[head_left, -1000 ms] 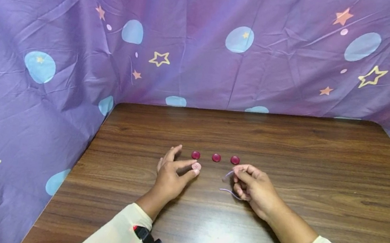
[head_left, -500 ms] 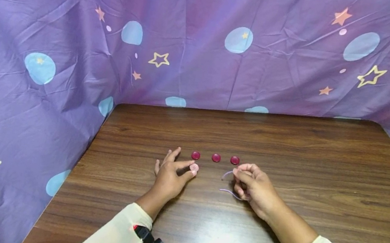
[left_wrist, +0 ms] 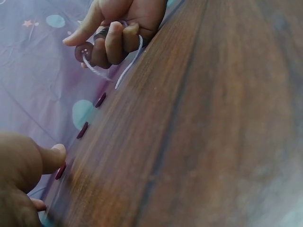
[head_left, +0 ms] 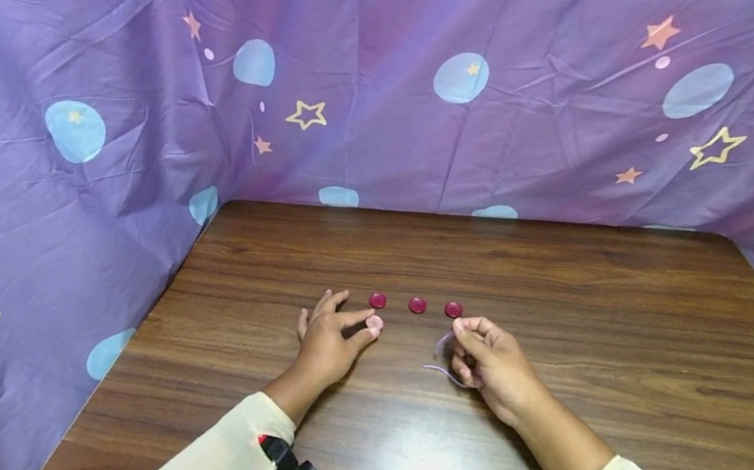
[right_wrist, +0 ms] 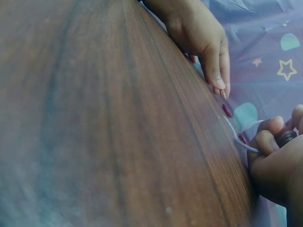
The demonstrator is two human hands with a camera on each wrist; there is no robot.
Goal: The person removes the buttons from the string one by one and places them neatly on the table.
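My left hand (head_left: 329, 344) pinches a pale pink button (head_left: 374, 323) between thumb and forefinger. In the left wrist view that button is hidden. My right hand (head_left: 492, 366) holds a thin lilac string (head_left: 446, 373), its two ends hanging out toward the left. The left wrist view also shows a brownish button with small holes (left_wrist: 84, 51) at the right hand's fingertips, with the string leading from it. A dark round thing (right_wrist: 286, 138) shows among the right fingers; its kind is unclear. Three dark red buttons lie in a row beyond the hands: left (head_left: 378, 300), middle (head_left: 418, 305) and right (head_left: 453, 310).
Under both hands lies a brown wood-grain table (head_left: 592, 316). A purple cloth (head_left: 391, 42) with stars and blue spots hangs behind it and along the sides. Light glares off the table's near middle.
My left hand has shifted slightly left, carrying the pale pink button. The string's upper end by my right fingertips has swung a little. The three red buttons stay in place.
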